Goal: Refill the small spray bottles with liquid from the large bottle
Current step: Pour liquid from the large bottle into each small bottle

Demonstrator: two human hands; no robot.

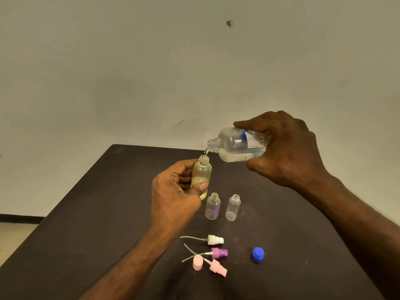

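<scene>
Head view, spray heads (pixel 213 253), blue cap (pixel 258 254) nearby

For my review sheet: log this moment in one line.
step: pouring | right hand: tilted large clear bottle | left hand: small yellowish bottle | waiting: two uncapped small bottles

My left hand (pixel 175 191) curled, thumb forward, gripping low; my right hand (pixel 287 148) raised farther right, fingers wrapped, wrist tipped left.

Clear glossy plastic bottles (pixel 232 207) on a matt dark table (pixel 97 213).
</scene>
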